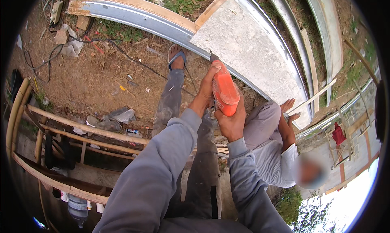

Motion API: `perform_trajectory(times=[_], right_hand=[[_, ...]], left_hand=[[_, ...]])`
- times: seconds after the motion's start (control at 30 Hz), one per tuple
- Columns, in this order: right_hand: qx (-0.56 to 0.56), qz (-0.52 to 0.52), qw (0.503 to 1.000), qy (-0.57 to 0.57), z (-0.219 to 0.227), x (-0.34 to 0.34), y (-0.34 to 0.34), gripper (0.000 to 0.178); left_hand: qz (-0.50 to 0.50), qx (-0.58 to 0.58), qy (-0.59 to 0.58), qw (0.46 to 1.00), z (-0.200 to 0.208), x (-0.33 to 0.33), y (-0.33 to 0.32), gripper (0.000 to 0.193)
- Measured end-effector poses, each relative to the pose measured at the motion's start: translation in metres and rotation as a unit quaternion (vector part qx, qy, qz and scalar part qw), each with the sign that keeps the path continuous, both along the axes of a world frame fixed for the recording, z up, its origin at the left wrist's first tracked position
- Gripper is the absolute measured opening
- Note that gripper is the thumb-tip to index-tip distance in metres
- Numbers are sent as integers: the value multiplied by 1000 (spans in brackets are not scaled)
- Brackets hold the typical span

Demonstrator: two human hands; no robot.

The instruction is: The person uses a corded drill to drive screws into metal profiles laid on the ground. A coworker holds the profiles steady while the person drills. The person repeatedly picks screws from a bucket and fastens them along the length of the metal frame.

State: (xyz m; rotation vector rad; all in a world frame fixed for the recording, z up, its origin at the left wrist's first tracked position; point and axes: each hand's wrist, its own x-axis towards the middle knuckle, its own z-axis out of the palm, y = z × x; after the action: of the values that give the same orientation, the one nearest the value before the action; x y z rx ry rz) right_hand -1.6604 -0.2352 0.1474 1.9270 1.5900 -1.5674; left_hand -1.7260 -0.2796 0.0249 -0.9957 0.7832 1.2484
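Observation:
An orange power drill (225,88) is held between my two hands, its dark chuck and bit pointing away from me. My left hand (204,91) is closed round the left side of its front part. Behind it, my right hand (232,121) grips the rear of the drill. The bit's tip is close to the near edge of a grey-white board (248,42), by a metal channel (162,32); whether it touches cannot be made out. At the right, a co-worker's hands (289,109) are by the board's end, next to a thin wooden strip (315,97).
The co-worker (276,151) sits close on my right. More metal channels (321,26) lie beyond the board. Black cable (50,58) trails over the dirt at left, near a power strip (56,12). A bamboo bench (81,123) stands at the lower left.

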Motion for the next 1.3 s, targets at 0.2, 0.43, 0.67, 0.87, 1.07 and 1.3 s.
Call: perform_trajectory(times=[0.2, 0.43, 0.67, 0.87, 1.07, 1.3], right_hand=[[-7, -27, 999, 20, -7, 3, -7, 84], [25, 36, 999, -9, -11, 0, -6, 87], [-5, 7, 1000, -2, -16, 4, -7, 89], [7, 18, 1000, 9, -20, 1, -11, 86], [0, -12, 1000, -1, -17, -2, -16, 83], [3, -56, 998, 8, -21, 6, -26, 82]], left_hand=[[-9, -20, 0, 1000, -3, 1, 0, 39], [-10, 16, 0, 1000, -12, 0, -3, 40], [0, 27, -15, 1000, -15, 0, -6, 44], [13, 32, -2, 999, -19, -4, -11, 45], [-16, 45, -7, 999, -21, -2, -16, 48], [-43, 18, 2, 999, -21, 1, -11, 41]])
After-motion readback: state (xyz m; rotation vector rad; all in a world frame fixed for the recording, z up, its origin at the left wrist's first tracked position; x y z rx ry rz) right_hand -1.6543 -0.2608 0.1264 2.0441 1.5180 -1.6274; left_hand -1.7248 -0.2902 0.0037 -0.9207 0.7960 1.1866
